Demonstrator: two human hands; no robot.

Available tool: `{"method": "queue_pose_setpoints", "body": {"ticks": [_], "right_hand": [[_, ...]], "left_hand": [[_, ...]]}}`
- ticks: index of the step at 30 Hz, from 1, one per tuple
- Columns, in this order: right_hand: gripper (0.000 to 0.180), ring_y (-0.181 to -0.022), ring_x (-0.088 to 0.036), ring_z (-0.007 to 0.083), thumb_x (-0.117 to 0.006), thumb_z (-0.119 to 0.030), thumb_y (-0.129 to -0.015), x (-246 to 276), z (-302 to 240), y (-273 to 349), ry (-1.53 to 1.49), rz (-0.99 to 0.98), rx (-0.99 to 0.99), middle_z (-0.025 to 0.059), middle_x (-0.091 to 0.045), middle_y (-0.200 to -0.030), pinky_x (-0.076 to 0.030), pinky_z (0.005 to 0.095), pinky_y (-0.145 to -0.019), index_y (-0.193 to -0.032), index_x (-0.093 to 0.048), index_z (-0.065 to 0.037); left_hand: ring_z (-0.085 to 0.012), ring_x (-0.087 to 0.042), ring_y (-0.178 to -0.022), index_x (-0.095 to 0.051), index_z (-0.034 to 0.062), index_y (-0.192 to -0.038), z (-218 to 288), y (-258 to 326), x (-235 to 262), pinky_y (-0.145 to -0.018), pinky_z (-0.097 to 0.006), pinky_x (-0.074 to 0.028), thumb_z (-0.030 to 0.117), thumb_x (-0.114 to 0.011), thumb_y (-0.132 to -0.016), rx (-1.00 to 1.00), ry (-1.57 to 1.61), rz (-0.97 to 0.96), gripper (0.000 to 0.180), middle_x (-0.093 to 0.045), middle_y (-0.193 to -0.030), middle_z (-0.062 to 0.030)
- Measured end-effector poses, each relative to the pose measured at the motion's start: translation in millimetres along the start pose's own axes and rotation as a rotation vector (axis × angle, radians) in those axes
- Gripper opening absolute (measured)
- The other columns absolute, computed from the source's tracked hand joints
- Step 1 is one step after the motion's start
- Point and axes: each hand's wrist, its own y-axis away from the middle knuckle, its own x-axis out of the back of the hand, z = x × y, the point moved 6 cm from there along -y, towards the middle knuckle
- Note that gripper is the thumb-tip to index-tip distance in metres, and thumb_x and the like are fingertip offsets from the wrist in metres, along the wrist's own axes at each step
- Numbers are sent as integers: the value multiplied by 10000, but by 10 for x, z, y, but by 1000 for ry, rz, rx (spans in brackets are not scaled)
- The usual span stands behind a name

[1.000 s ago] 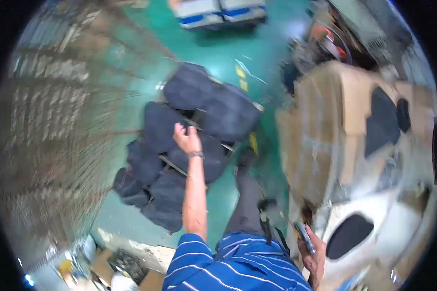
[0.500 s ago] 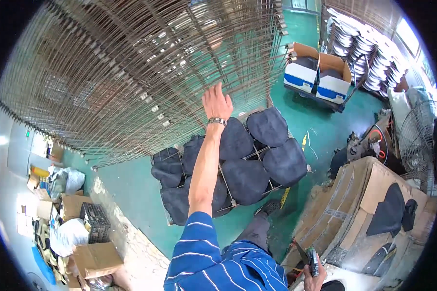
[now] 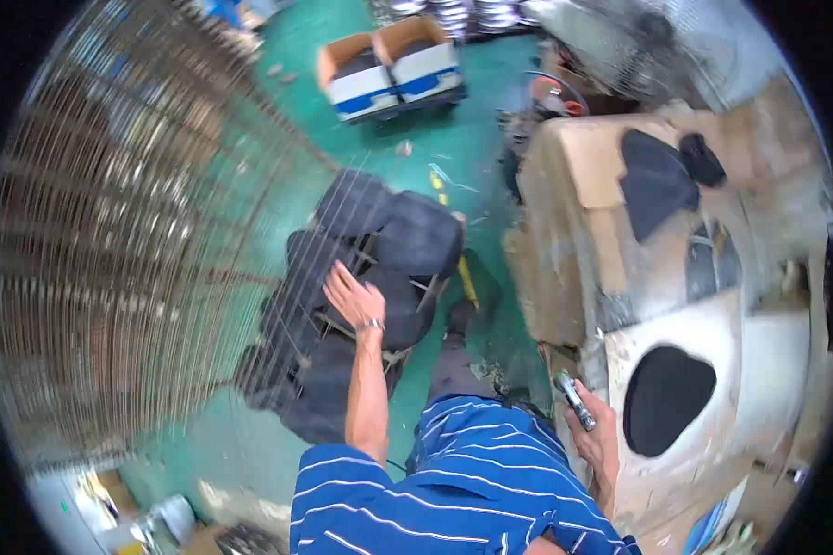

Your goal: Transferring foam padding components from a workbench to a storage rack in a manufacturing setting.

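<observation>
My left hand [image 3: 356, 298] reaches out over dark, rounded pieces [image 3: 421, 231] that lie on a low wire rack tier. Its fingers are stretched out and it holds nothing. Whether the fingertips touch a piece or the rack, I cannot tell. In my right hand [image 3: 600, 437] is a slim dark-and-silver hand tool [image 3: 576, 401], its exact kind unclear. Right of that hand, a smooth black rounded piece [image 3: 668, 400] lies flat on a pale worktop [image 3: 727, 347].
A tall rack of thin wire tiers [image 3: 111, 305] fills the left side. Two open boxes [image 3: 393, 81] stand on a cart at the far side. Cardboard [image 3: 588, 180] with black scraps covers the bench at the right. A caged fan [image 3: 657, 42] stands beyond it.
The view has turned to the right, bringing in the worktop and its black piece. My left hand has moved from the raised wire tiers to above the dark pieces. My right hand still grips the tool.
</observation>
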Motion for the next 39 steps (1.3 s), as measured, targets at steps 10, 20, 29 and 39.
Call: {"method": "queue_pose_setpoints", "body": {"ticks": [10,20,29,39], "right_hand": [[582,-1057,-745,252,-748,-19,-856,530,961,1349,-169,547,-231,222,-762,-1206,-542,345,-943,-1427,-638,5],[575,-1039,-743,379,-776,15,-839,953,1570,2992,-259,1243,-381,234,-742,-1183,-572,396,-908,-1399,-650,-1],[601,-972,-730,407,-789,33,-816,764,1680,3431,-308,1119,-380,233,-743,-1122,-572,401,-857,-1399,-647,5],[663,-969,-738,366,-795,58,-799,802,1442,3400,-268,1363,-378,209,-742,-1137,-573,386,-849,-1436,-634,-31]], "left_hand": [[-202,-736,-1018,-576,15,-1492,1130,2345,-1511,-855,-340,-581,310,-731,-967,-339,467,-1405,622,-748,-1277,-143],[-188,-669,-703,-610,55,-1448,1941,2818,-1778,-538,-313,-472,171,-688,-972,75,436,-1810,496,-731,-963,-65],[-251,-759,-900,-674,112,-1340,2017,3295,-1664,-622,-389,-581,226,-553,-1054,-102,265,-1858,331,-766,-1124,-75],[-195,-727,-821,-643,66,-1383,2603,3114,-1696,-605,-335,-546,100,-615,-994,-163,279,-1813,392,-756,-1046,-77]]}}
